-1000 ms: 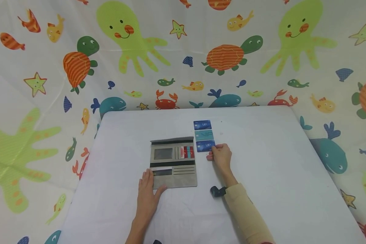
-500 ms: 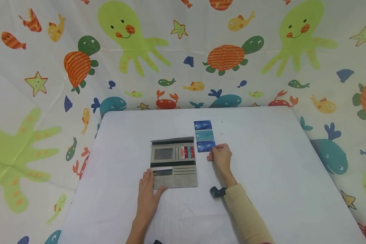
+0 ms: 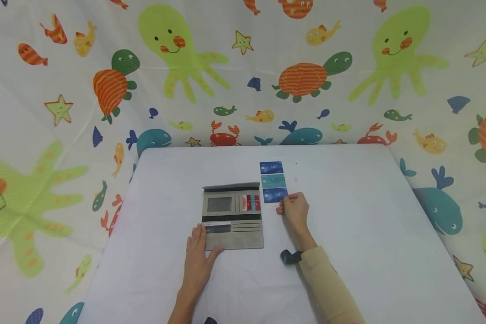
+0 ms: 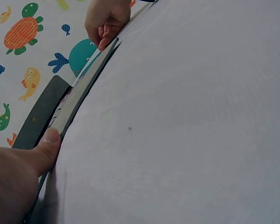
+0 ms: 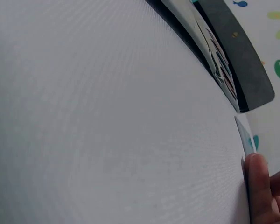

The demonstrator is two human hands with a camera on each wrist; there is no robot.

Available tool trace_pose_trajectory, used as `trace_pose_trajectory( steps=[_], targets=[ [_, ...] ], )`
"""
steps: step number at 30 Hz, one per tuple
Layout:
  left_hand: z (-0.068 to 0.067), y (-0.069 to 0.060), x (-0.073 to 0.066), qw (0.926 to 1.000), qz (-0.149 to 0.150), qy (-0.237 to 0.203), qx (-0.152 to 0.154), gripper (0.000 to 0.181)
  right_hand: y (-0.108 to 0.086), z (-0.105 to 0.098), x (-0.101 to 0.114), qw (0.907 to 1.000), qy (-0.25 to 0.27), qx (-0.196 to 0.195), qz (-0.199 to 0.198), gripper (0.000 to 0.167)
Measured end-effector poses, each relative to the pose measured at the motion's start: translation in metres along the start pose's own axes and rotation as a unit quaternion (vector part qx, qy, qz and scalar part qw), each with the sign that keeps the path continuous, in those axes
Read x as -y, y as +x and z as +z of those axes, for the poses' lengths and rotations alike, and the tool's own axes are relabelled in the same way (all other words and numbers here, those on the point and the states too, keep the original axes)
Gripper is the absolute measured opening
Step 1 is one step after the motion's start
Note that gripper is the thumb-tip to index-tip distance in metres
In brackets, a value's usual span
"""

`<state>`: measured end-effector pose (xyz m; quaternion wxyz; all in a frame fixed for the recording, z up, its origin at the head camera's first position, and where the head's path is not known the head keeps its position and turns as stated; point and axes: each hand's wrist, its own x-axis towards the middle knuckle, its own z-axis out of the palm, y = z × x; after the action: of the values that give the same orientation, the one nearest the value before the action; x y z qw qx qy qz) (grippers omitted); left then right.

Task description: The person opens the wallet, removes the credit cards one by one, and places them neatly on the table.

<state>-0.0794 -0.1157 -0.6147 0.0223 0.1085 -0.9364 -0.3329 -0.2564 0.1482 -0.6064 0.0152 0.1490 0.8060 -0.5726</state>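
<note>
An opened grey wallet (image 3: 247,241) lies on the white table, with red-and-blue cards (image 3: 251,203) in its upper slots and a dark card (image 3: 218,228) in its lower half. My left hand (image 3: 198,258) rests along its lower left corner, fingers straight, thumb (image 4: 50,137) on the near edge. To the right of the wallet, two blue VIP cards and a teal one form a column. My right hand (image 3: 296,209) pinches the lower right corner of the nearest blue VIP card (image 3: 274,195). In the right wrist view, that card (image 5: 245,135) is seen nearly edge-on.
Above the pinched card lie the teal VIP card (image 3: 273,181) and the far blue VIP card (image 3: 271,167). A white table (image 3: 368,216) extends to both sides. Behind it hangs a curtain (image 3: 210,40) printed with sea animals.
The head view has shifted slightly, so everything sits a little lower and further right in it. Both hands keep their places on the wallet and the card.
</note>
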Motion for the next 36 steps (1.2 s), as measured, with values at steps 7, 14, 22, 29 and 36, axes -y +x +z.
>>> trace_pose_trajectory(
  steps=[7,14,22,29,36],
  targets=[
    [0.0,0.0,0.001,1.0,0.003,0.0,-0.005,0.093,-0.004,-0.002,0.004,0.9998,-0.004,0.021,-0.006,0.015],
    [-0.002,0.0,0.0,1.0,-0.002,0.0,-0.004,0.092,-0.012,0.0,0.015,0.9982,-0.034,0.024,-0.043,0.015],
    [-0.001,0.0,-0.002,0.9999,-0.005,-0.008,-0.003,0.093,-0.023,0.012,0.029,0.991,-0.087,0.025,-0.098,0.017],
    [-0.002,-0.001,-0.003,0.9999,-0.012,-0.01,0.001,0.093,-0.032,0.019,0.039,0.9915,-0.077,0.04,-0.096,0.019],
    [-0.002,-0.002,-0.002,0.9998,-0.016,-0.011,-0.001,0.093,-0.041,0.025,0.043,0.9898,-0.075,0.063,-0.104,0.02]
  ],
)
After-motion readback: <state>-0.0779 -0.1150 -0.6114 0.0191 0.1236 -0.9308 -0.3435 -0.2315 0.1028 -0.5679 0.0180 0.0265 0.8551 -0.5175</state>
